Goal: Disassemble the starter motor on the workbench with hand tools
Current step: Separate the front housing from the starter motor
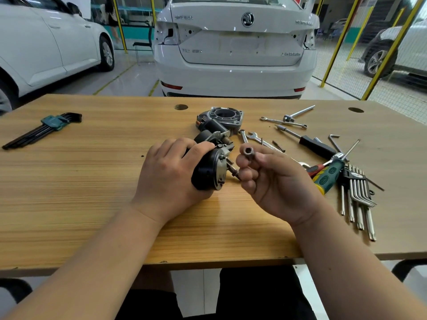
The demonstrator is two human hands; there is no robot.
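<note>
Starter motor [208,174] and socket [249,153] held; car [235,65] lettering unreadable.

1. The wooden table [92,181] carried it all, with two round holes near its far edge.
2. At far left lay a black hex key set [44,129].
3. At centre-back sat a grey housing [227,116]; to the right lay a spanner [253,135], a green screwdriver [328,176] and a silver key set [357,197].

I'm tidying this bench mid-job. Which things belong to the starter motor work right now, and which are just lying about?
In hand:
- starter motor, gripped by the left hand
- socket, pinched by the right hand
- grey housing behind the motor, probably part of it

Lying about:
- hex key set, far left
- spanners
- black-handled driver
- green screwdriver
- Torx keys
</note>
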